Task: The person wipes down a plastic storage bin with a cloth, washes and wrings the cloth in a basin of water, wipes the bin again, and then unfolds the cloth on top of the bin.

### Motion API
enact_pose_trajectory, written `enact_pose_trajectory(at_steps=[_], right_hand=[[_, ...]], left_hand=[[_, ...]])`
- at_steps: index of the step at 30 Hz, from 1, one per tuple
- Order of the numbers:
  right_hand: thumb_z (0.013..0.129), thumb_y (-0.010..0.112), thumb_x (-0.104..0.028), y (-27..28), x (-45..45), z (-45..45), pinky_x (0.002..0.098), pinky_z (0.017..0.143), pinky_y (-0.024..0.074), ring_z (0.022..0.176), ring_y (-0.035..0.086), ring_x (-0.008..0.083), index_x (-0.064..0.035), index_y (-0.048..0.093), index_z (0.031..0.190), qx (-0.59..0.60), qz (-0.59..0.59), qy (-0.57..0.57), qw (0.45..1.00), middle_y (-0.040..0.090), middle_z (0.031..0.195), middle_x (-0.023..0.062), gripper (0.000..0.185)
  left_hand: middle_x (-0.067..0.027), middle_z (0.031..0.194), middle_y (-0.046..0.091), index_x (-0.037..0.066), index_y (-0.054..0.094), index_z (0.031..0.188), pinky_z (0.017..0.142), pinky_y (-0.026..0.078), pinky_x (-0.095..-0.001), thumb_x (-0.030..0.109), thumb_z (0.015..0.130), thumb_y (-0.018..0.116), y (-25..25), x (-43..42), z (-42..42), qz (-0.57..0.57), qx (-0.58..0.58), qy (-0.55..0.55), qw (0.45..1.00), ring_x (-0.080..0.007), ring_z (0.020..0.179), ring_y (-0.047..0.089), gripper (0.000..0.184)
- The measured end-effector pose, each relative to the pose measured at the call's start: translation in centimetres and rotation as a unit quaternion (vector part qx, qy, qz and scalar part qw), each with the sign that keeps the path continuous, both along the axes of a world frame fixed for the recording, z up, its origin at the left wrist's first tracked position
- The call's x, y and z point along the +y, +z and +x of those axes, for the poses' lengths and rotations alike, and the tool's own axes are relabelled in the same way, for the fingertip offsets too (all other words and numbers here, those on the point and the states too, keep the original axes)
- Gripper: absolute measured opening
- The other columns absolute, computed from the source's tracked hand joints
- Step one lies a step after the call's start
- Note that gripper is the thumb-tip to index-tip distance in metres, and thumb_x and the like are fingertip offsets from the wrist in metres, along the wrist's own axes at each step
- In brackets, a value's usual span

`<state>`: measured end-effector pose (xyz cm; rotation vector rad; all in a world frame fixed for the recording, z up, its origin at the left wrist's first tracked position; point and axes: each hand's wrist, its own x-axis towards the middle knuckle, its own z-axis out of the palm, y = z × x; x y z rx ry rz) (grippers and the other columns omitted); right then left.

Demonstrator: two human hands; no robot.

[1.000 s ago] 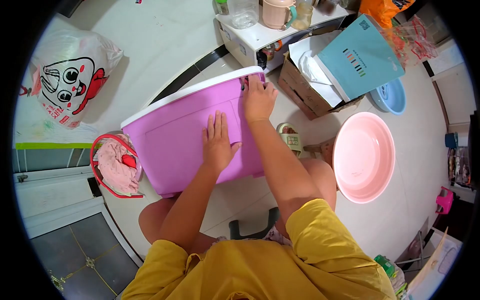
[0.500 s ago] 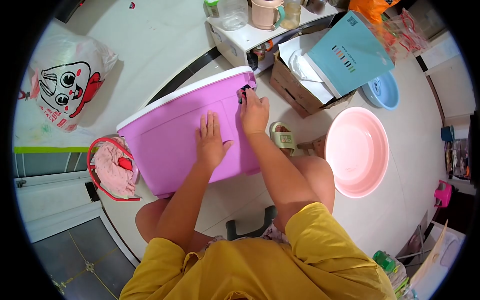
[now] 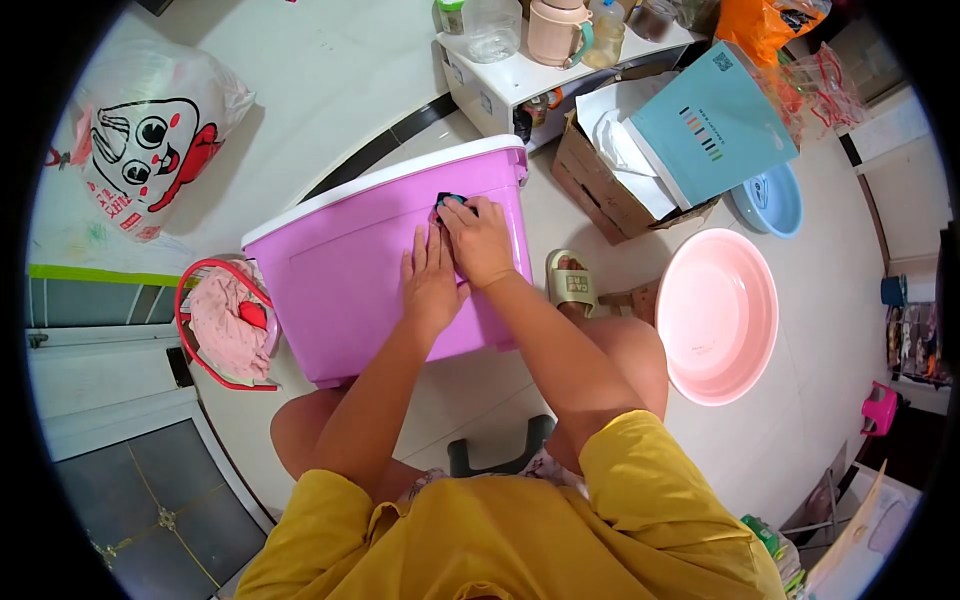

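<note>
A purple plastic storage box (image 3: 350, 280) with a white lid (image 3: 390, 172) is tilted in front of my knees, its broad side facing me. My left hand (image 3: 432, 285) lies flat on that side, fingers stretched out. Just right of it, my right hand (image 3: 480, 243) presses a small dark cloth (image 3: 453, 203) against the purple surface. Only a dark edge with a bit of teal shows past the fingers; the rest is covered. The fingertips of both hands are close together.
A pink basin (image 3: 715, 320) stands at my right, with a cardboard box (image 3: 598, 190) and a blue basin (image 3: 772, 200) beyond it. A red-handled basket (image 3: 228, 385) holding pink fabric is left of the storage box. A stuffed plastic bag (image 3: 150, 150) sits further left.
My right hand has slid the cloth left along the box side, from near its right edge to beside my left hand. The left hand stays flat on the box.
</note>
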<state>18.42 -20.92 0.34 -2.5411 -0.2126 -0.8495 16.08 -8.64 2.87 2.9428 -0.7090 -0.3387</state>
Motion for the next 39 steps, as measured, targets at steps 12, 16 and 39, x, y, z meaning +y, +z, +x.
enact_pose_trajectory(at_steps=[12, 16, 39], right_hand=[[0.073, 0.065, -0.011, -1.7, -1.3, 0.6, 0.034, 0.08, 0.0429, 0.088, 0.055, 0.0224, -0.0113, 0.068, 0.104, -0.003, 0.034, -0.117, 0.993, 0.067, 0.113, -0.0001, 0.032], [0.072, 0.064, -0.008, -1.8, -2.7, 0.4, 0.0343, 0.078, 0.0433, 0.086, 0.055, 0.0227, -0.0107, 0.067, 0.106, -0.022, 0.035, -0.133, 0.99, 0.067, 0.113, 0.0, 0.033], [0.078, 0.063, -0.005, 1.3, 0.8, 0.2, 0.0435, 0.085, 0.044, 0.096, 0.054, 0.0332, -0.0057, 0.063, 0.108, -0.015, 0.136, -0.018, 0.99, 0.059, 0.113, 0.0115, 0.03]], left_hand=[[-0.0126, 0.158, 0.01, 0.003, 0.011, 0.151, 0.115, 0.016, -0.0507, 0.044, 0.08, 0.069, -0.7, -0.1, -0.1, -0.008, -0.017, 0.003, 1.0, -0.0323, 0.146, 0.008, 0.1], [-0.0129, 0.158, 0.011, 0.003, 0.012, 0.151, 0.113, 0.018, -0.053, 0.045, 0.081, 0.068, -0.9, -0.2, -0.1, -0.009, -0.03, -0.003, 1.0, -0.0325, 0.146, 0.009, 0.099], [-0.0173, 0.155, 0.02, 0.001, 0.023, 0.147, 0.113, 0.021, -0.0517, 0.023, 0.078, 0.071, -0.8, 0.9, -0.2, -0.084, -0.038, 0.012, 0.996, -0.0352, 0.144, 0.017, 0.088]])
